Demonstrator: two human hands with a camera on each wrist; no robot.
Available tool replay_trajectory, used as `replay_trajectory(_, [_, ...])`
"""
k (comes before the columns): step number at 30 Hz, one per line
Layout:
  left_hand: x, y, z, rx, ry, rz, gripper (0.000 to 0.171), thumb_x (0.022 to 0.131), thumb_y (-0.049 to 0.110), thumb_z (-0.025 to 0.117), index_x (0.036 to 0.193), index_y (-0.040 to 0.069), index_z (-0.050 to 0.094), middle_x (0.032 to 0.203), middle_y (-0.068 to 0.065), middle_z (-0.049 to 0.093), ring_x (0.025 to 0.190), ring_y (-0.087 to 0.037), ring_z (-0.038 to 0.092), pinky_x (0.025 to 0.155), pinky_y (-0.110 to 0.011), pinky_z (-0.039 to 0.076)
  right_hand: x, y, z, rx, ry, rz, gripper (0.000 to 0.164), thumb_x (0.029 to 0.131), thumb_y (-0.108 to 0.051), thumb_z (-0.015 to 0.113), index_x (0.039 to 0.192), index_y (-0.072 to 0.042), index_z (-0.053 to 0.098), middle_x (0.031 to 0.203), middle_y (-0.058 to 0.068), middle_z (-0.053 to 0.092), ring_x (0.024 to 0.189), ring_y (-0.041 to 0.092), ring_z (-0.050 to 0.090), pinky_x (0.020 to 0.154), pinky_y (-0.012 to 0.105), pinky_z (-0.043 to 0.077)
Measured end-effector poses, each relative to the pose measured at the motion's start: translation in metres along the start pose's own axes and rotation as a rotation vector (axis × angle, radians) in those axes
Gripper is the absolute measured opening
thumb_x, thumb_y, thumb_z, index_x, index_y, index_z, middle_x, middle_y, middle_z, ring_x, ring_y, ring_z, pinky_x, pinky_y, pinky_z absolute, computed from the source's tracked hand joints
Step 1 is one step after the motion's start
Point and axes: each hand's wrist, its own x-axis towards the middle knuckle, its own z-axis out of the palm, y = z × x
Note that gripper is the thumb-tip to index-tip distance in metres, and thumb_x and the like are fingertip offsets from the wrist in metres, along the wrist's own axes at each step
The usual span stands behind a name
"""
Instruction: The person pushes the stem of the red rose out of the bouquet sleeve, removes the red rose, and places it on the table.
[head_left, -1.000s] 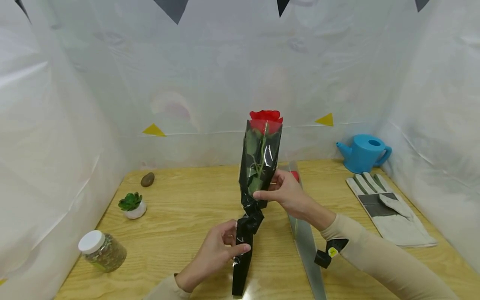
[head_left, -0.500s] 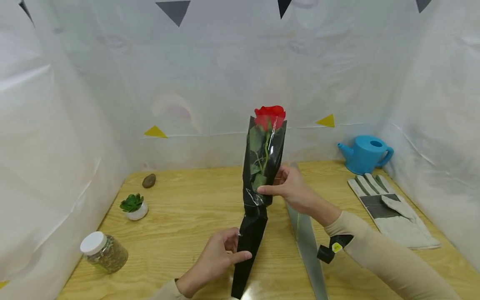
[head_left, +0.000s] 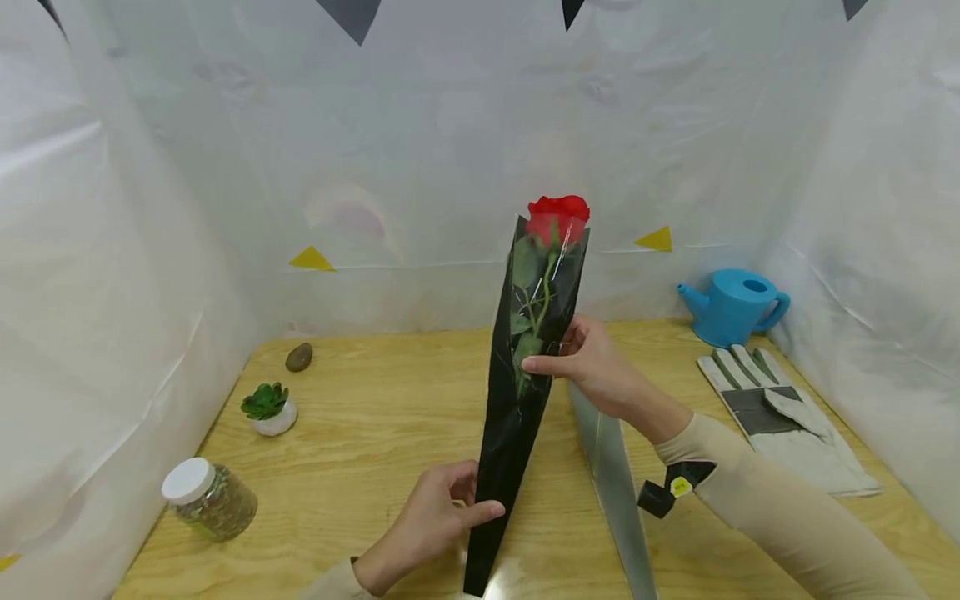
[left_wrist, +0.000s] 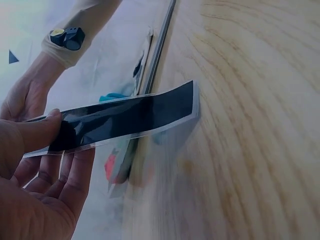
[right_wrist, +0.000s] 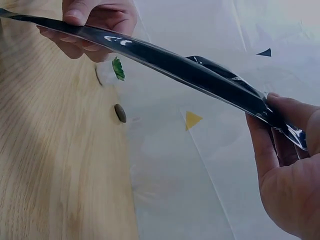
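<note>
A red rose [head_left: 555, 218] stands in a long wrapping sleeve [head_left: 513, 425], clear in front and black behind, tapering toward the bottom. The bloom pokes out at the top, and green leaves show through the film. My left hand [head_left: 438, 507] pinches the narrow lower part between thumb and fingers. Higher up, my right hand [head_left: 600, 367] grips the sleeve's right edge, thumb in front. From the left wrist, the sleeve's black tail end [left_wrist: 130, 116] juts past the left hand [left_wrist: 45, 185]. In the right wrist view, the sleeve [right_wrist: 175, 72] stretches between both hands, slightly bowed.
Under the right forearm lies a long grey sleeve [head_left: 618, 500]. At right are a blue watering can [head_left: 731, 308] and a work glove [head_left: 783, 421]. At left stand a lidded jar [head_left: 212, 498], a potted succulent [head_left: 270, 408] and a stone [head_left: 298, 357].
The right hand has risen slightly, lifting the rose up and to the right. The sleeve's crumpled, twisted middle has straightened out. The left hand has stayed nearly in place.
</note>
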Motion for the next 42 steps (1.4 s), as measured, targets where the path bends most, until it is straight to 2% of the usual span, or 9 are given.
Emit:
replay_trajectory(4, [0.001,0.000,0.001,0.066,0.032,0.015,0.035,0.082,0.021,0.083,0.070,0.011,0.051,0.065,0.009,0.050,0.062,-0.004,0.050,0.052,-0.020,0.036,0.000,-0.002,0.000,0.038,0.011,-0.017,0.049,0.082,-0.006,0.082,0.125,-0.001,0.058,0.116,0.015,0.067,0.104,0.031,0.065,0.088,0.041,0.053])
replay_trajectory(9, [0.001,-0.002,0.002,0.057,0.042,0.020,0.032,0.082,0.020,0.083,0.072,0.011,0.053,0.065,0.009,0.051,0.063,-0.005,0.052,0.054,-0.020,0.038,0.000,-0.001,0.000,0.049,0.003,-0.013,0.050,0.082,-0.006,0.082,0.126,-0.001,0.058,0.117,0.015,0.066,0.104,0.031,0.064,0.087,0.041,0.053])
replay_trajectory(13, [0.001,-0.003,0.003,0.002,0.050,0.011,0.021,0.082,0.016,0.083,0.087,0.011,0.063,0.069,0.007,0.057,0.065,-0.008,0.056,0.058,-0.023,0.044,0.000,-0.001,0.001,0.033,-0.004,-0.008,0.051,0.083,-0.008,0.082,0.127,-0.001,0.058,0.118,0.015,0.065,0.105,0.031,0.064,0.087,0.041,0.053])
replay_trajectory(16, [0.002,-0.002,0.004,-0.046,0.054,0.004,0.026,0.082,0.013,0.083,0.102,0.012,0.067,0.074,0.005,0.061,0.066,-0.010,0.059,0.061,-0.025,0.047,0.000,-0.001,0.000,0.010,-0.002,0.000,0.052,0.083,-0.010,0.082,0.128,-0.002,0.057,0.119,0.015,0.064,0.105,0.031,0.063,0.088,0.041,0.052])
replay_trajectory(18, [0.002,-0.002,0.004,-0.065,0.054,0.001,0.028,0.082,0.012,0.083,0.106,0.013,0.067,0.075,0.005,0.061,0.066,-0.011,0.059,0.061,-0.025,0.048,0.000,-0.002,0.000,-0.002,0.000,0.004,0.053,0.083,-0.011,0.082,0.128,-0.002,0.057,0.119,0.016,0.064,0.105,0.031,0.063,0.088,0.041,0.052])
replay_trajectory(21, [0.002,-0.003,0.006,-0.081,0.058,-0.001,0.028,0.081,0.010,0.083,0.105,0.012,0.068,0.075,0.004,0.061,0.066,-0.011,0.059,0.061,-0.024,0.048,-0.001,-0.001,0.001,-0.022,0.003,0.006,0.053,0.082,-0.013,0.083,0.127,-0.002,0.058,0.118,0.016,0.064,0.104,0.032,0.063,0.088,0.041,0.053])
replay_trajectory(29, [0.000,-0.007,0.007,-0.101,0.058,0.004,0.023,0.081,0.010,0.083,0.091,0.009,0.062,0.072,0.004,0.055,0.064,-0.010,0.055,0.059,-0.024,0.045,-0.002,0.005,0.003,-0.086,0.003,-0.017,0.051,0.080,-0.017,0.085,0.121,-0.002,0.060,0.109,0.015,0.068,0.096,0.031,0.066,0.084,0.039,0.054])
replay_trajectory(35, [-0.001,-0.006,0.007,-0.096,0.063,0.009,0.025,0.081,0.011,0.083,0.085,0.009,0.058,0.070,0.005,0.052,0.062,-0.009,0.053,0.058,-0.023,0.044,-0.003,0.010,0.005,-0.061,-0.003,-0.031,0.049,0.081,-0.014,0.084,0.121,-0.002,0.060,0.108,0.016,0.068,0.093,0.033,0.067,0.083,0.041,0.054])
replay_trajectory(42, [-0.001,-0.005,0.006,-0.063,0.068,-0.021,0.030,0.082,0.015,0.083,0.081,0.009,0.054,0.069,0.004,0.050,0.059,-0.009,0.051,0.053,-0.022,0.039,-0.006,0.011,0.008,-0.044,-0.006,-0.037,0.051,0.082,-0.012,0.083,0.125,-0.001,0.059,0.110,0.017,0.068,0.096,0.032,0.067,0.083,0.040,0.055])
